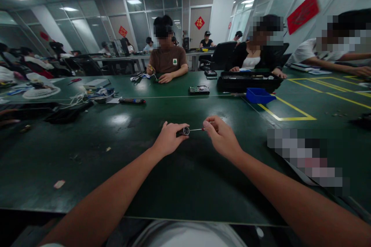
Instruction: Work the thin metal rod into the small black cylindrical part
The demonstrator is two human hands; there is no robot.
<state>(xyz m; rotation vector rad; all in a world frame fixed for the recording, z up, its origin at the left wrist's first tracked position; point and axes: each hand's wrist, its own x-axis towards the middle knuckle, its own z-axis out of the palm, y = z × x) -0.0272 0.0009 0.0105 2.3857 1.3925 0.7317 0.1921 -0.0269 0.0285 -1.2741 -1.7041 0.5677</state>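
Observation:
My left hand (169, 137) pinches a small round metal part (186, 131) between thumb and fingers, its dark open end turned to the right. Held in my right hand (222, 136) is a thin screwdriver (197, 129) with a red handle mostly covered by the fingers. Its shaft points left, and the tip meets or nearly meets the round part; contact cannot be made out. Both hands are just above the green table (191, 185), near its middle.
Beyond my hands lie a hard drive (199, 90), a blue bin (259, 95) and a long black tray (249, 83). A black pen-shaped tool (132, 101) and tangled cables (75, 98) are at left. A co-worker (168, 60) sits opposite. Blurred papers (304, 158) lie right.

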